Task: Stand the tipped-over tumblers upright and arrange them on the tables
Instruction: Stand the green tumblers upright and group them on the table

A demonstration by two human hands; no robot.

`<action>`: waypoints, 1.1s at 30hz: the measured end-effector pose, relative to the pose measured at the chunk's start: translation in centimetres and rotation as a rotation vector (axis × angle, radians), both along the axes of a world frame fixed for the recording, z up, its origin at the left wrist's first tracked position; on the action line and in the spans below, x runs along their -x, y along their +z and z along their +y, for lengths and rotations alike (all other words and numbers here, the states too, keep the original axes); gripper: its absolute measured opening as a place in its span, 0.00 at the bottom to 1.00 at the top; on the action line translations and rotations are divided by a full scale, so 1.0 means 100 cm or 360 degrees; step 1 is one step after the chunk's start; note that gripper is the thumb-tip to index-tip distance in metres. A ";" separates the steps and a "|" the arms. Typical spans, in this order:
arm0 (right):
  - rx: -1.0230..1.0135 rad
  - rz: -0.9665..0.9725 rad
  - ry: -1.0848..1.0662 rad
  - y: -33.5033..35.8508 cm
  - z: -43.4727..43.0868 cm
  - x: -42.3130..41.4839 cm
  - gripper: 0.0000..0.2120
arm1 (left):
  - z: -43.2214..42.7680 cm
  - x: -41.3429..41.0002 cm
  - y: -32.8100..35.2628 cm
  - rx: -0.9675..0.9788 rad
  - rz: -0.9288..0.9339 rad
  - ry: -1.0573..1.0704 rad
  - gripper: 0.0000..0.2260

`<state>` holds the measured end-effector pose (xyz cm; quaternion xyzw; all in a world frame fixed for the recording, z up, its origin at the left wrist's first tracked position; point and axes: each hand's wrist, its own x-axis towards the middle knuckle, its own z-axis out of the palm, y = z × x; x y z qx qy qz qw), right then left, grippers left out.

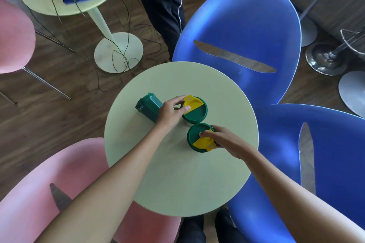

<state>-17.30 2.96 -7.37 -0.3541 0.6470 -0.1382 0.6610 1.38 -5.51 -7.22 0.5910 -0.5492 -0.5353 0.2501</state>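
Observation:
Three dark green tumblers are on the round pale table (177, 183). Two stand upright, seen from above by their green and yellow lids. My left hand (171, 109) grips the far upright tumbler (196, 113) at its lid rim, thumb on the yellow flap. My right hand (219, 139) holds the near upright tumbler (195, 134) from its right side, fingers over the lid. The third tumbler (149, 107) lies tipped on its side at the left, its base pointing away, partly hidden behind my left hand.
Blue chairs (246, 25) stand close on the right and far side, pink chairs (69, 183) on the left. A second round table (49, 4) at far left holds blue pouches and black cables. A person (164, 6) stands beyond the table. Cables trail on the floor.

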 end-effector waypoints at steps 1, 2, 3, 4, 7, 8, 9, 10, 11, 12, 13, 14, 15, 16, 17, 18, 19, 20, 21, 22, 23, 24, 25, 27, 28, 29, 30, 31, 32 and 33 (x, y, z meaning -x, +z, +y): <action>0.0002 0.0001 -0.0009 -0.001 0.000 0.000 0.24 | -0.001 0.000 0.002 -0.0009 -0.0011 -0.0009 0.18; -0.0002 0.0000 -0.0017 -0.002 0.001 0.001 0.22 | -0.003 -0.002 0.003 -0.0017 -0.0028 0.0025 0.18; -0.0011 -0.0005 -0.0029 -0.002 0.002 0.001 0.20 | -0.006 -0.006 0.004 0.0025 -0.0098 0.0121 0.17; -0.0021 -0.0013 -0.0041 -0.003 0.003 0.001 0.20 | -0.011 -0.011 0.002 0.0125 -0.0245 0.0289 0.16; -0.0038 -0.0036 -0.0071 -0.003 0.005 0.000 0.20 | -0.029 -0.037 -0.003 0.0164 -0.0841 0.0886 0.17; -0.0046 -0.0040 -0.0104 -0.003 0.005 -0.001 0.22 | -0.035 -0.047 -0.008 -0.0025 -0.0890 0.1003 0.21; -0.0062 -0.0039 -0.0162 -0.003 0.005 -0.002 0.25 | -0.039 -0.054 -0.010 -0.0248 -0.0834 0.1046 0.25; -0.0079 -0.0034 -0.0218 -0.003 0.005 -0.003 0.27 | -0.043 -0.061 -0.015 -0.0446 -0.0712 0.1047 0.31; -0.0092 -0.0030 -0.0260 -0.004 0.005 -0.003 0.28 | -0.046 -0.066 -0.020 -0.0573 -0.0576 0.1035 0.35; -0.0103 -0.0029 -0.0283 -0.005 0.006 -0.003 0.29 | -0.048 -0.071 -0.025 -0.0647 -0.0448 0.1031 0.37; -0.0111 -0.0031 -0.0297 -0.005 0.006 -0.003 0.29 | -0.049 -0.073 -0.028 -0.0678 -0.0334 0.1031 0.36; -0.0115 -0.0030 -0.0302 -0.005 0.006 -0.003 0.29 | -0.050 -0.074 -0.030 -0.0687 -0.0235 0.1044 0.34; -0.0119 -0.0027 -0.0305 -0.005 0.005 -0.003 0.29 | -0.049 -0.073 -0.030 -0.0667 -0.0174 0.1054 0.29; -0.0123 -0.0025 -0.0308 -0.005 0.005 -0.002 0.29 | -0.048 -0.072 -0.030 -0.0621 -0.0153 0.1067 0.25; -0.0125 -0.0029 -0.0314 -0.005 0.005 -0.002 0.29 | -0.045 -0.070 -0.028 -0.0557 -0.0160 0.1081 0.22; -0.0121 -0.0034 -0.0320 -0.005 0.005 -0.003 0.29 | -0.040 -0.069 -0.026 -0.0490 -0.0163 0.1085 0.20; -0.0115 -0.0036 -0.0331 -0.004 0.005 -0.003 0.28 | -0.034 -0.067 -0.024 -0.0413 -0.0159 0.1072 0.20; -0.0106 -0.0035 -0.0345 -0.004 0.006 -0.004 0.28 | -0.027 -0.065 -0.020 -0.0328 -0.0149 0.1052 0.20; -0.0094 -0.0034 -0.0363 -0.003 0.007 -0.005 0.27 | -0.017 -0.063 -0.016 -0.0232 -0.0146 0.1018 0.19; -0.0075 -0.0032 -0.0381 -0.003 0.009 -0.006 0.26 | -0.008 -0.061 -0.012 -0.0134 -0.0163 0.0965 0.18; -0.0056 -0.0030 -0.0399 -0.003 0.010 -0.006 0.25 | 0.002 -0.059 -0.008 -0.0035 -0.0191 0.0897 0.18; -0.0036 -0.0027 -0.0414 -0.003 0.012 -0.007 0.24 | 0.011 -0.057 -0.005 0.0051 -0.0218 0.0823 0.18; -0.0017 -0.0023 -0.0427 -0.003 0.013 -0.008 0.23 | 0.019 -0.054 -0.002 0.0125 -0.0237 0.0753 0.18; 0.0024 -0.0011 -0.0448 -0.004 0.016 -0.010 0.23 | 0.034 -0.049 0.003 0.0209 -0.0246 0.0643 0.22; 0.0044 -0.0004 -0.0464 -0.005 0.018 -0.012 0.24 | 0.041 -0.046 0.005 0.0234 -0.0237 0.0596 0.26; 0.0068 0.0002 -0.0484 -0.005 0.020 -0.013 0.24 | 0.047 -0.044 0.005 0.0255 -0.0225 0.0551 0.31; 0.0093 0.0008 -0.0506 -0.004 0.022 -0.014 0.24 | 0.052 -0.042 0.005 0.0275 -0.0228 0.0492 0.36; 0.0112 0.0014 -0.0530 -0.004 0.024 -0.015 0.24 | 0.058 -0.040 0.004 0.0294 -0.0255 0.0416 0.39; 0.0125 0.0018 -0.0554 -0.004 0.027 -0.016 0.26 | 0.063 -0.038 0.003 0.0316 -0.0288 0.0342 0.41; 0.0135 0.0016 -0.0573 -0.003 0.030 -0.016 0.28 | 0.068 -0.037 0.001 0.0339 -0.0317 0.0287 0.43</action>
